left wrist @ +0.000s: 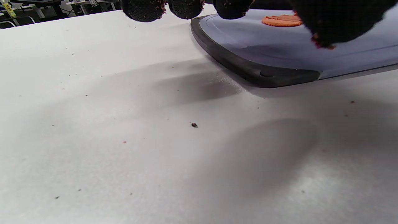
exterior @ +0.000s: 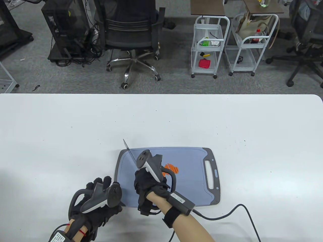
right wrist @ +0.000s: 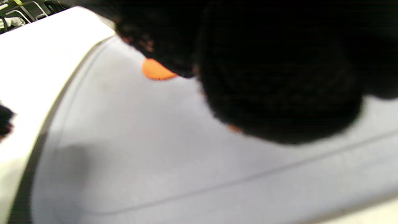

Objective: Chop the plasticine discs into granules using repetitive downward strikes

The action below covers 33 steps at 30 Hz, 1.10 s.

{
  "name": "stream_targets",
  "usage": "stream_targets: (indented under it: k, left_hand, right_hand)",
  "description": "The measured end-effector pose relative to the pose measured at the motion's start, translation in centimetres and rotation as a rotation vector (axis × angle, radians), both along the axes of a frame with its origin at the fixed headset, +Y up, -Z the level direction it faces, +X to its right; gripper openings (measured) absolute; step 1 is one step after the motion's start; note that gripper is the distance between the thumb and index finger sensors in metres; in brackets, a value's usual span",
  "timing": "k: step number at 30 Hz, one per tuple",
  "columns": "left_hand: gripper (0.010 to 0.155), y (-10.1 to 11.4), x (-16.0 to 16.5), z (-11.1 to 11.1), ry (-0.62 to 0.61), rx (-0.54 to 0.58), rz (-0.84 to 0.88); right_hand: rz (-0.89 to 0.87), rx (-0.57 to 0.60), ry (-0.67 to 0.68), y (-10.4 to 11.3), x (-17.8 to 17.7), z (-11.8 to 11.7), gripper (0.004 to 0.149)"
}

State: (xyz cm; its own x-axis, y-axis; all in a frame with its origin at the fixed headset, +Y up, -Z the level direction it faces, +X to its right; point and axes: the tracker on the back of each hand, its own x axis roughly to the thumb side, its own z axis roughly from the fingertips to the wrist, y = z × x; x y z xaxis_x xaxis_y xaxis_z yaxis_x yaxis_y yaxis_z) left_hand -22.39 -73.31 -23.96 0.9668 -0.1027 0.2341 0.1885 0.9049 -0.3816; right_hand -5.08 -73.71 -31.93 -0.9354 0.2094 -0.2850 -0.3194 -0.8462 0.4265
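Judging from the table view, the chopping is at an early stage: the orange plasticine (exterior: 171, 168) is seen on the cutting board (exterior: 191, 181) as a flattened disc scored with parallel grooves, and no separate granules can be made out. Nearly all of the cutting into small pieces is therefore judged to remain.

The plasticine lies near the middle of the board, in the lower centre of the frame, partly hidden behind the right hand (exterior: 149, 185). A knife (exterior: 130, 151) is gripped by that hand, the fingers being closed around its handle, which is itself hidden. The blade is raised above the board; its long axis runs diagonally, the tip pointing toward the upper left of the frame and reaching just past the board's far left corner.

The left hand (exterior: 97, 204) is placed at the lower left, beside the board's near left corner. Nothing is seen held in it; whether its fingers are spread or curled cannot be told. In the left wrist view the grooves of the disc (left wrist: 282, 20) are shown at the upper right.
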Motion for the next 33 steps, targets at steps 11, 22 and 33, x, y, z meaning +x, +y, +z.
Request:
stream_targets:
  k: [11,22,33]
  left_hand:
    - [0.090,0.0,0.1,0.1,-0.007,-0.004,0.009]
    - [0.089,0.4,-0.8,-0.4,0.025,0.014,0.039]
    - [0.090,0.0,-0.2,-0.3,0.010,0.000,0.018]
  right_hand:
    - [0.148,-0.036,0.045,0.7,-2.1,-2.7,0.055]
    - [-0.066,0.017,0.006,1.6,-1.0,-0.8,0.055]
    - [-0.020,-0.009,-0.039,-0.9,-1.9,-2.8,0.057]
